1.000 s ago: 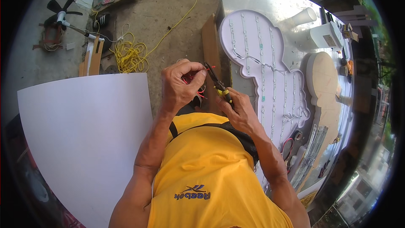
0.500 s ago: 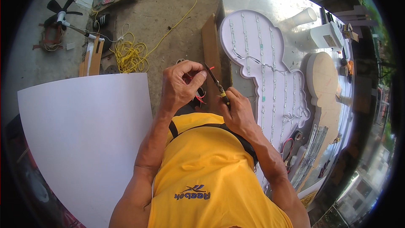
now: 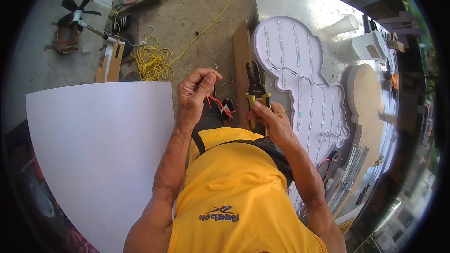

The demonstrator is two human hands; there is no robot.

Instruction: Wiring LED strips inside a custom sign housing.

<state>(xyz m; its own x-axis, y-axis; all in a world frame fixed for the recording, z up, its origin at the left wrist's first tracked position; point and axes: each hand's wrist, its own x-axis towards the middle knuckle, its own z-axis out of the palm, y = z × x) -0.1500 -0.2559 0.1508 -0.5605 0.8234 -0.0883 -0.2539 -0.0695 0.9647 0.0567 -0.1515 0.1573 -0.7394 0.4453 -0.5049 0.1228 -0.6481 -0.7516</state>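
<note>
Pinched between the thumb and fingers of my left hand (image 3: 196, 94) is a thin red wire (image 3: 224, 106). Its loose red ends hang below the hand, and a short end with a pale tip pokes out above the thumb. My right hand (image 3: 274, 121) grips a pair of wire strippers (image 3: 255, 89) by yellow and black handles. The dark jaws point away from me, slightly parted, with nothing between them. A gap separates the tool from the wire. To the right lies a white cloud-edged sign tray (image 3: 307, 77) lined with strips of small LED modules.
A large white sheet (image 3: 98, 145) stands at my left. Yellow cord (image 3: 152, 61) lies coiled on the floor near a black-bladed fan (image 3: 78, 11). On the metal table are a wooden cut-out (image 3: 365, 93), a white bucket (image 3: 368, 46) and a bundle of LED strips (image 3: 348, 178).
The wire strippers have come away from the wire, and their jaws have parted. My right hand has moved right, and my left hand has turned so more red wire shows.
</note>
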